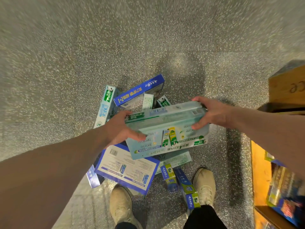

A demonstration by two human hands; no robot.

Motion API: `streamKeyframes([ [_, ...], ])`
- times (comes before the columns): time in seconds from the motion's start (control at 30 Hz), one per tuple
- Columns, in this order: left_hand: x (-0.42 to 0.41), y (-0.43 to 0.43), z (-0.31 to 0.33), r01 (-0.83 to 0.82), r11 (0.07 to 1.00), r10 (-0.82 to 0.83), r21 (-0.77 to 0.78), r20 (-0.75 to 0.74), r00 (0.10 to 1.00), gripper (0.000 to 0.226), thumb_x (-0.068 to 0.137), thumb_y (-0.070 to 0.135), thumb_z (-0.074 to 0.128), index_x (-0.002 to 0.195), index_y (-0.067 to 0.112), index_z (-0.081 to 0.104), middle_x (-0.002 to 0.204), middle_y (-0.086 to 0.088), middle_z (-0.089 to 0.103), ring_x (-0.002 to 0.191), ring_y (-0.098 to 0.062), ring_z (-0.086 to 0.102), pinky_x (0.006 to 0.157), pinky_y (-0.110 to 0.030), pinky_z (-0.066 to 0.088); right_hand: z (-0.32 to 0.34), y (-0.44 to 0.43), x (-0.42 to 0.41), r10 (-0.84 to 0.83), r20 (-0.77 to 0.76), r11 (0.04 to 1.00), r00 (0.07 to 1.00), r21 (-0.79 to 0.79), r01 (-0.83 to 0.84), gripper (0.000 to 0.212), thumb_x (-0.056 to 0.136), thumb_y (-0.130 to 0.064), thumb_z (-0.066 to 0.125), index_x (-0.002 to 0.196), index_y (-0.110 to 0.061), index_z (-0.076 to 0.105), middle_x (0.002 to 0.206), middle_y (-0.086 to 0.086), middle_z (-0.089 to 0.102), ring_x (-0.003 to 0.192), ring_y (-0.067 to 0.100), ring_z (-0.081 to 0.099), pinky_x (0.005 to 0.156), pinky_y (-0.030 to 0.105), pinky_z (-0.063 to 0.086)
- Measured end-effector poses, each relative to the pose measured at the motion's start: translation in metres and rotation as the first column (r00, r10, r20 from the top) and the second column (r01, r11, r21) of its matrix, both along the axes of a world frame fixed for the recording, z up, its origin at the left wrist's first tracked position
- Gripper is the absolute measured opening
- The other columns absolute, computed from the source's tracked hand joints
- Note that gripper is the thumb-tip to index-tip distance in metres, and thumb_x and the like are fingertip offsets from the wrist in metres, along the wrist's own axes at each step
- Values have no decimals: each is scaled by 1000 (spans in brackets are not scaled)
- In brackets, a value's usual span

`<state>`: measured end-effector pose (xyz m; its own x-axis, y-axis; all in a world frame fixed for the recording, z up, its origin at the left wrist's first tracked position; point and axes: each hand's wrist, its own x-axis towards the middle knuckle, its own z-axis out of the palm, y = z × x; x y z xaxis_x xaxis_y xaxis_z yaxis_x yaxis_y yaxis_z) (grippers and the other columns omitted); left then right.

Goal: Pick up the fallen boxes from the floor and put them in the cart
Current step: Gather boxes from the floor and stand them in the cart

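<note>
though blurred, pale green box [166, 128] btwn left hand [123, 128] & right hand [209, 113]

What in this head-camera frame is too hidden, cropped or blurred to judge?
- Cart, head view: cut off by the right edge; its contents are motion-blurred.
- Boxes beneath the held pale green box: covered by it and both hands.
- Left hand fingers: tucked behind the box.
- Small print: blurred.
</note>
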<state>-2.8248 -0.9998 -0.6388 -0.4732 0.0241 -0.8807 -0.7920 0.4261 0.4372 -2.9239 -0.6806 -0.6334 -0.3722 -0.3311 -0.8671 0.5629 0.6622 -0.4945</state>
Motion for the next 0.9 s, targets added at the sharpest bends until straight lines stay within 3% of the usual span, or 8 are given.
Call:
streamKeyframes([
  [0.13, 3, -1, 22, 330, 921, -357, -207, -111, 928, 124, 42, 54, 99, 144, 20, 37, 134, 3, 53, 119, -23, 56, 104, -43, 48, 19, -7, 16, 305, -217, 948, 927, 161, -274, 97, 56, -8, 98, 129, -20, 37, 106, 1, 68, 90, 13, 70, 68, 16, 57],
  [0.27, 13, -2, 40, 558, 681, -684, -475, -140, 716, 122, 57, 59, 90, 152, 29, 19, 138, 4, 37, 124, -22, 46, 99, -46, 49, 33, -14, 32, 438, -362, 896, 823, 252, -366, 105, 57, -18, 99, 137, -23, 31, 104, -6, 61, 86, 8, 64, 59, 12, 53],
  [0.33, 15, -1, 49, 605, 574, -765, -552, -97, 637, 120, 58, 58, 87, 150, 38, 12, 133, 2, 40, 117, -23, 49, 92, -45, 51, 38, -21, 35, 481, -422, 876, 769, 258, -407, 102, 59, -21, 98, 134, -29, 29, 109, -8, 56, 92, 13, 65, 70, 18, 58],
  [0.43, 19, 5, 59, 627, 430, -821, -650, 8, 570, 112, 59, 55, 84, 147, 32, 19, 131, -2, 44, 114, -26, 52, 89, -41, 47, 44, -38, 38, 661, -421, 750, 621, 382, -540, 116, 61, -33, 94, 151, -32, 21, 120, -8, 40, 104, 15, 55, 93, 32, 55],
  [0.57, 35, 6, 68, 576, 396, -829, -715, -8, 560, 89, 65, 48, 83, 133, 21, 32, 125, 1, 45, 114, -21, 50, 101, -37, 42, 45, -59, 48, 800, -504, 586, 324, 545, -599, 103, 65, -45, 87, 147, -17, 31, 119, -4, 38, 104, 12, 44, 94, 28, 53],
  [0.7, 55, -5, 78, 510, 429, -795, -746, -44, 605, 82, 70, 40, 77, 134, 18, 31, 129, 0, 44, 123, -23, 45, 110, -39, 36, 47, -77, 61, 824, -549, 518, 142, 626, -583, 114, 66, -57, 83, 153, -29, 15, 117, -3, 42, 102, 16, 48, 86, 32, 54],
  [0.77, 64, -12, 90, 515, 404, -811, -756, -36, 584, 84, 69, 43, 74, 134, 17, 29, 129, -2, 43, 121, -25, 45, 111, -42, 36, 57, -87, 66, 850, -525, 449, 45, 677, -583, 107, 66, -63, 79, 148, -29, 18, 113, -4, 44, 95, 17, 48, 82, 36, 55],
  [0.9, 82, -26, 144, 531, 366, -849, -765, -40, 527, 105, 65, 43, 75, 147, 17, 15, 130, -6, 41, 120, -29, 44, 111, -46, 35, 118, -109, 76, 871, -490, 397, 9, 695, -600, 81, 66, -61, 78, 128, -26, 40, 110, -6, 50, 91, 16, 50, 87, 39, 54],
])
